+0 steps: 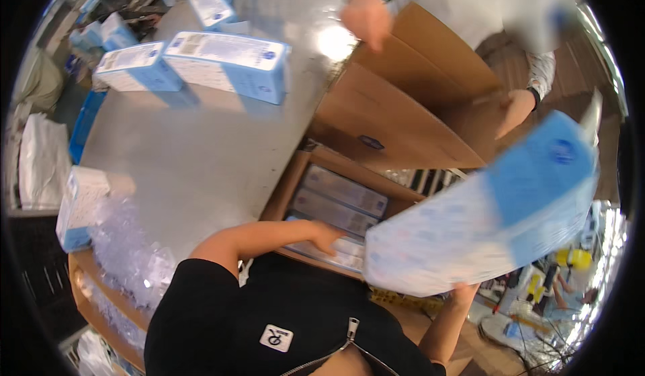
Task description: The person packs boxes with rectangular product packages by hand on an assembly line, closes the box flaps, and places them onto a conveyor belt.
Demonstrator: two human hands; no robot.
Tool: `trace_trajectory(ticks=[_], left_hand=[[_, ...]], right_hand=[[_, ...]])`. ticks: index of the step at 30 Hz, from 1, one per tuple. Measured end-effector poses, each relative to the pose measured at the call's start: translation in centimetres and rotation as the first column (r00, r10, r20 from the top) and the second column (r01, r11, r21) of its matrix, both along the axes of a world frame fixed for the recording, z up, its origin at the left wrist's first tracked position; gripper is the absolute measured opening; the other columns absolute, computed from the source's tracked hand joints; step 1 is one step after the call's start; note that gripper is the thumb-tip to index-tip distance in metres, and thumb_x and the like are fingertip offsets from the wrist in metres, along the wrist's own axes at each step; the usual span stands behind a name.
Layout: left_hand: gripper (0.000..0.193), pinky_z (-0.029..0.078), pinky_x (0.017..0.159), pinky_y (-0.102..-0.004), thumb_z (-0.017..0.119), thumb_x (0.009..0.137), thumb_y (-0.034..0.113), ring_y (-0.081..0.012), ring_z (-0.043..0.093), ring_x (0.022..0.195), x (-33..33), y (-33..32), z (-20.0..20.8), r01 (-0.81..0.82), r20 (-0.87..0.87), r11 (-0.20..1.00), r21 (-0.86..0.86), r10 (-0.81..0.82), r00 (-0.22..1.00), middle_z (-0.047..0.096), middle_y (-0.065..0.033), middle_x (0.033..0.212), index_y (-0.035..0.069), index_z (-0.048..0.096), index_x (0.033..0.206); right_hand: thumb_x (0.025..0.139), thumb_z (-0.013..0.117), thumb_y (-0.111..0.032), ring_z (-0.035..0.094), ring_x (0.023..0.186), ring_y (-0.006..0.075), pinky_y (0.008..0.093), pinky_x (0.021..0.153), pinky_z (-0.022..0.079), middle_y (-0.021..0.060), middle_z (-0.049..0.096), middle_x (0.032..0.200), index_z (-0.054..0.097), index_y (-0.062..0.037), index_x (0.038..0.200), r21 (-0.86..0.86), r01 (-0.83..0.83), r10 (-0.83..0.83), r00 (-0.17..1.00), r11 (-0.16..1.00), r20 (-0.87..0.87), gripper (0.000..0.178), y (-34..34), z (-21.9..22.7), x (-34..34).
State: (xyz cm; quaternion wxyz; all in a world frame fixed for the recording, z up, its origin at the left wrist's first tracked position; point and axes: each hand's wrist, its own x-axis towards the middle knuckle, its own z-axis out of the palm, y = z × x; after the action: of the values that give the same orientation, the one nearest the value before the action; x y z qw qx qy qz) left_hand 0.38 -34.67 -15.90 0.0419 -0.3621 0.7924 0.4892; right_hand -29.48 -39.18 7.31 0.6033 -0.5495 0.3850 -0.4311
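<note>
Right hand (463, 294) holds up a large blue-and-white box (470, 215), tilted, its far end higher; the hand is closed at the lower edge, most fingers hidden behind the box, and the print is motion-blurred. Box is in the air over the right side of an open brown carton (285, 186), partly covering it. Left hand (326, 236) reaches down into that carton, fingers partly spread and pointing down at the packed boxes (339, 201) lying side by side inside; can't tell if it grips one or only touches. Just beyond, a second brown carton (396, 117) stands tilted with its top open, between a co-worker's two hands: one hand (369, 21) near its upper left edge, the other (514, 112) at its right side; contact unclear for the first. Grey table (201, 144) to the left bears two long blue-and-white boxes, one (228, 63) just beside a smaller-looking one (139, 67), with more behind. At lower left, clear crumpled plastic (127, 255) piles in a cardboard box (84, 292), next to an upright white-and-blue box (80, 208).
</note>
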Motion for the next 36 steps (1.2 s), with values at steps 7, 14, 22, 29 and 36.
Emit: trace_trajectory(ticks=[7, 14, 22, 29, 36], left_hand=[[0.046, 0.044, 0.086, -0.0397, 0.051, 0.084, 0.034, -0.0314, 0.056, 0.103, 5.5, 2.9, 8.8, -0.268, -0.024, 0.954, 0.137, 0.274, 0.962, 0.059, -0.0185, 0.112, 0.003, 0.054, 0.118], [0.024, 0.043, 0.087, -0.0403, 0.061, 0.075, 0.011, -0.0317, 0.054, 0.101, 22.6, 27.8, 10.3, -0.769, 0.066, -0.201, -0.607, 0.951, -0.301, 0.06, -0.0149, 0.102, 0.007, 0.063, 0.099], [0.056, 0.04, 0.094, -0.0406, 0.054, 0.069, -0.004, -0.0313, 0.046, 0.114, 31.8, 40.1, 8.4, -0.596, 0.417, 0.216, -0.773, 0.881, -0.222, 0.048, -0.0116, 0.126, 0.016, 0.053, 0.121], [0.05, 0.043, 0.09, -0.0371, 0.054, 0.07, -0.003, -0.0293, 0.048, 0.111, 32.3, 36.9, 10.6, -0.384, 0.275, 0.184, -0.905, 0.941, -0.197, 0.049, -0.0104, 0.125, 0.013, 0.055, 0.117], [0.031, 0.048, 0.073, -0.0351, 0.058, 0.07, -0.003, -0.0292, 0.059, 0.082, 36.0, 41.4, 7.3, -0.507, 0.103, -0.05, -0.861, 0.957, -0.27, 0.063, -0.0122, 0.098, 0.006, 0.064, 0.1]], right_hand=[[0.058, 0.071, -0.008, 0.036, 0.116, 0.0419, 0.0477, 0.093, 0.036, 0.0244, 0.033, 0.13, 0.033, -0.0178, 0.136, 0.106, -0.898, 0.199, -0.021, 0.427, -0.98, 0.087, -5.0, -10.1, 6.6], [0.049, 0.082, -0.047, 0.017, 0.133, 0.0407, 0.0546, 0.104, 0.02, 0.026, 0.009, 0.144, 0.005, -0.0074, 0.143, 0.346, -0.801, 0.225, -0.267, 0.49, -0.937, 0.129, -3.5, -16.6, 12.2], [0.064, 0.076, -0.034, 0.035, 0.123, 0.0406, 0.0473, 0.099, 0.033, 0.0271, 0.027, 0.137, 0.02, -0.0066, 0.14, 0.323, -0.836, 0.345, -0.173, 0.444, -0.922, 0.098, -6.1, -16.3, 13.9], [0.071, 0.07, -0.024, 0.047, 0.112, 0.0379, 0.0409, 0.092, 0.041, 0.0231, 0.045, 0.126, 0.04, -0.003, 0.128, 0.156, -0.89, 0.315, -0.015, 0.428, -0.949, 0.067, -5.5, -14.7, 17.1], [0.073, 0.067, -0.022, 0.051, 0.107, 0.0355, 0.0412, 0.088, 0.043, 0.0199, 0.051, 0.12, 0.049, -0.0037, 0.12, 0.103, -0.905, 0.342, 0.05, 0.414, -0.938, 0.053, -5.1, -13.7, 18.1]])
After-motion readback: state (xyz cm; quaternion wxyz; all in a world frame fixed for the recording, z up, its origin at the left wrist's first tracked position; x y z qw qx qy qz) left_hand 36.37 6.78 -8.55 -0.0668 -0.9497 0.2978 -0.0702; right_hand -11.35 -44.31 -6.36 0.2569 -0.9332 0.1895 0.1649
